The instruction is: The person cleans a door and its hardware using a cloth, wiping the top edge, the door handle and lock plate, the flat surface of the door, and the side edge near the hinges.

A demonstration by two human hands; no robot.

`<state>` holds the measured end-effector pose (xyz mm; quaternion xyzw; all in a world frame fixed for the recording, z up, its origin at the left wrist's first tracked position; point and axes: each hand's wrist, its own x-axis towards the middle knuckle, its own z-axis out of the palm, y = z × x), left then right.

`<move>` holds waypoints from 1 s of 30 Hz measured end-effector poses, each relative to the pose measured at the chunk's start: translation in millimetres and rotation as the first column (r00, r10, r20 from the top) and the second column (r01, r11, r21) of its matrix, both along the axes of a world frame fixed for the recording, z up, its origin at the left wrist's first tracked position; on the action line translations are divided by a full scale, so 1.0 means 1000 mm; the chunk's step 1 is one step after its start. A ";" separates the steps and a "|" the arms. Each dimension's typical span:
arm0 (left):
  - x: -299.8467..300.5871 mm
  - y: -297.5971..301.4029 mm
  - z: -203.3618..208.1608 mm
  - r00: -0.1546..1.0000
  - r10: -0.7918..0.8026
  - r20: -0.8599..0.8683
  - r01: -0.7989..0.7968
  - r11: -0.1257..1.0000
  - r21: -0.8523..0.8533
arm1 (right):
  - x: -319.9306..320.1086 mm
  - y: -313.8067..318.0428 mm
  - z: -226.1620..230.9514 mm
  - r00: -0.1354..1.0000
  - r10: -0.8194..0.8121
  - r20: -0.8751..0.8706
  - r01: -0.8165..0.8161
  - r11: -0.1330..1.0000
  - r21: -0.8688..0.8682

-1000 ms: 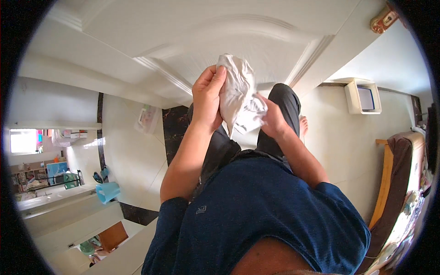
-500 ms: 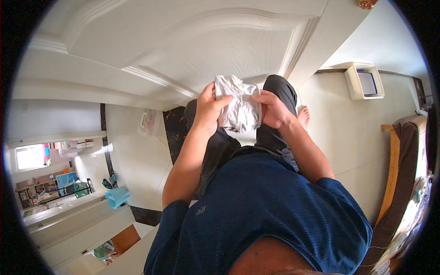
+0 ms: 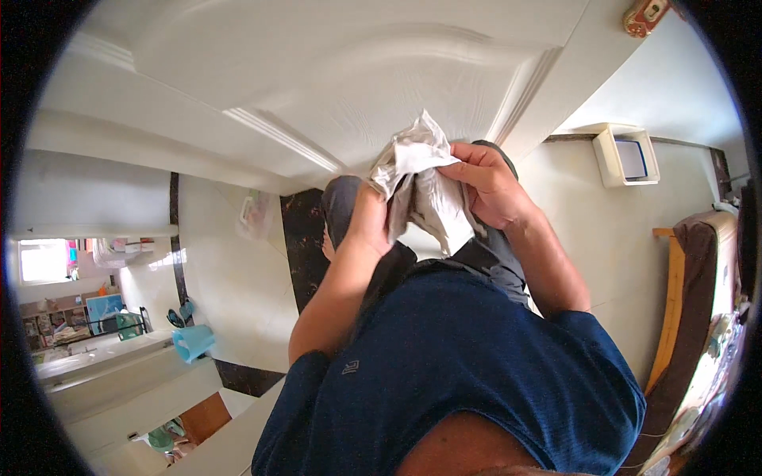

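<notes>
A crumpled white cloth (image 3: 421,155) hangs between my two hands, in front of a white panelled door and above my knees. Its upper part rises to a peak, and a loose flap drops toward my lap. My left hand (image 3: 370,218) is closed on the cloth's left side; part of its fingers is hidden behind the fabric. On the other side, my right hand (image 3: 494,184) pinches the cloth's right edge between thumb and fingers.
The white door (image 3: 373,87) fills the upper middle, with a reddish-gold lock plate (image 3: 644,17) near its edge. An off-white bin (image 3: 627,157) stands by the right wall. At left are a light blue bucket (image 3: 192,343) and a mirror-lit washroom; a brown-covered piece of furniture (image 3: 694,270) lies right.
The cloth, earlier a flat folded square, is now opened out and crumpled. My left hand has moved lower, and my right hand has turned and shifted right. The view has shifted slightly.
</notes>
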<state>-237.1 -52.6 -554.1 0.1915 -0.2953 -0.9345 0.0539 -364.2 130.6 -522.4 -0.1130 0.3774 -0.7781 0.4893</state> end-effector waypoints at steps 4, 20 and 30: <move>0.020 0.020 -0.057 0.992 -0.039 0.121 0.013 0.976 0.216 | 0.009 -0.004 -0.048 0.987 -0.028 0.159 0.021 0.999 0.048; 0.041 -0.016 -0.119 0.948 0.009 0.318 -0.007 1.000 -0.009 | 0.012 -0.001 -0.138 0.863 -0.226 0.451 0.045 0.925 0.378; 0.033 -0.047 -0.109 0.970 0.110 0.216 -0.075 0.983 -0.166 | -0.008 0.009 -0.131 0.970 -0.181 0.161 0.118 0.933 0.340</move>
